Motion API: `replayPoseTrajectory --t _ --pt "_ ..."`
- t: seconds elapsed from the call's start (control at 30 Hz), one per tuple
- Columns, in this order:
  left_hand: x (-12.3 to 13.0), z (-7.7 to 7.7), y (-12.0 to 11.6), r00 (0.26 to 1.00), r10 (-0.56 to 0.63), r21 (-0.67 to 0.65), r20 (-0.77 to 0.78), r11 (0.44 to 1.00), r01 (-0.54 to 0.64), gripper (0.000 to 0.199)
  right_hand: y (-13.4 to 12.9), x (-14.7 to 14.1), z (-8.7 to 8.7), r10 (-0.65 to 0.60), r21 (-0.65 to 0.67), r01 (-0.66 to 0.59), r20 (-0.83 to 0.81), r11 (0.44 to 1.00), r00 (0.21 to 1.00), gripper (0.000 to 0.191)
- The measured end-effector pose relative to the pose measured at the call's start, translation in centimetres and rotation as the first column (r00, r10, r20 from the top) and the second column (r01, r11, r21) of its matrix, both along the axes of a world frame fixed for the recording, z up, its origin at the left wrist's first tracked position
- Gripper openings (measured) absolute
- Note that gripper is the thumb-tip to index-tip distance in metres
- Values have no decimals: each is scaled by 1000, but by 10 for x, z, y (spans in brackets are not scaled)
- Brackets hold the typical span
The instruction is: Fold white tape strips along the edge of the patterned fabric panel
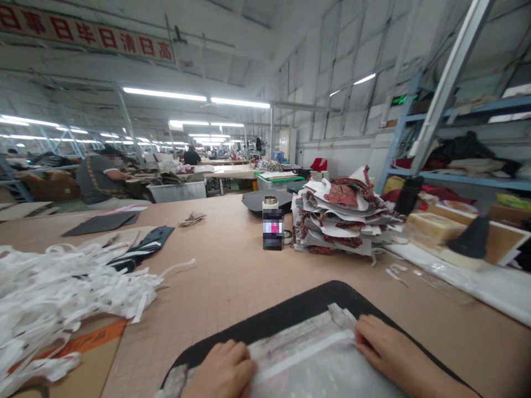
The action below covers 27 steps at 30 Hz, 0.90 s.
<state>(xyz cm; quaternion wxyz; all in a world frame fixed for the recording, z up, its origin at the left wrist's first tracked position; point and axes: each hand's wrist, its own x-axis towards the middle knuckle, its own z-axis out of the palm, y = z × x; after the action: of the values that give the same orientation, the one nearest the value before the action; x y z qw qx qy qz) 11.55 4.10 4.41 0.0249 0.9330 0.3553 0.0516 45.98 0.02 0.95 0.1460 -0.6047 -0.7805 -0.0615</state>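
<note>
A light grey, faintly patterned fabric piece (315,365) with a white strip across it lies on a black board (332,293) at the bottom of the view. My left hand (227,367) rests at the fabric's left side, fingers curled down onto it. At its upper right edge, my right hand (384,344) is closed, the fingers bent around the fabric. The undersides of both hands are hidden. Some crumpled cloth shows beside my left wrist.
A heap of white strips (112,293) covers the table's left side. A bottle (271,204) and a stack of patterned pieces with paper (336,221) stand ahead. Shelving (473,171) rises at right. A person (102,177) sits working at far left.
</note>
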Motion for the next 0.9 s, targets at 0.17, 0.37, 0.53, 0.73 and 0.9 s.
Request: replayPoseTrajectory --t 0.17,0.37,0.53,0.73,0.9 --pt "86 3 16 974 -107 -128 200 983 135 17 -18 4 -10 94 446 -160 167 881 982 9" --pt "139 -9 21 976 -64 -156 208 983 97 16 -25 4 -9 101 405 -150 140 902 985 15" --pt "148 -17 23 989 -67 -138 134 987 86 17 -10 -9 -8 105 150 -88 -112 985 988 19" --pt "147 -24 9 959 -281 68 -17 957 282 18 -5 -10 1 3 -45 -16 -284 999 959 23" --pt "137 -22 0 962 -261 125 -85 955 270 24 -12 -13 15 76 -98 -97 -198 990 977 34"
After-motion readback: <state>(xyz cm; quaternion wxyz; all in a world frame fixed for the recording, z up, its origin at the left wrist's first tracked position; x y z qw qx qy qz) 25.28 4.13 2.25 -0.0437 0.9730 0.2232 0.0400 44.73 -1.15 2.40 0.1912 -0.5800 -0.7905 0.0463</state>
